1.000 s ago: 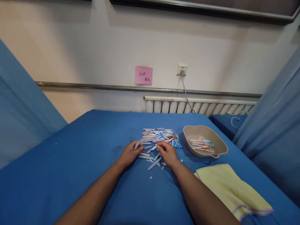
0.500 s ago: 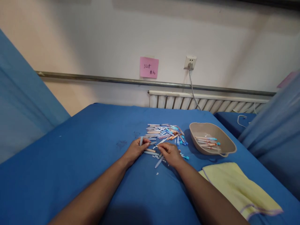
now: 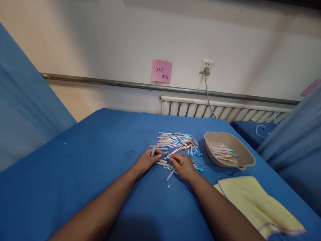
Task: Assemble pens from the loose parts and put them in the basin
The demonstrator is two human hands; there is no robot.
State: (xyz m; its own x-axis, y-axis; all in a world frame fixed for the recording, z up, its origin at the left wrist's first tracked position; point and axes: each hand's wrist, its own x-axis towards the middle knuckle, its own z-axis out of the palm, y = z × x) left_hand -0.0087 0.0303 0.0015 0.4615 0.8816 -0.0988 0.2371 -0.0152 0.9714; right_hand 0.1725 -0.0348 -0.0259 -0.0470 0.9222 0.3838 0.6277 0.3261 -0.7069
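Observation:
A heap of small pastel pens and pen parts lies on the blue sheet. My left hand rests at the heap's near edge, fingers curled round a pale blue pen barrel that sticks up between them. Just to its right, my right hand is closed in a pinch over loose pieces; what it grips is too small to name. A pale pen lies under that hand. A beige dish holding several assembled pens stands right of the heap.
A folded yellow cloth lies at the near right. Blue curtains hang on the left and right. Behind the bed run a radiator, a wall rail, a pink note and a socket with a cable.
The view has tilted and shifted slightly, so everything sits a bit further right and higher. Both hands stay at the heap's near edge with small finger movements.

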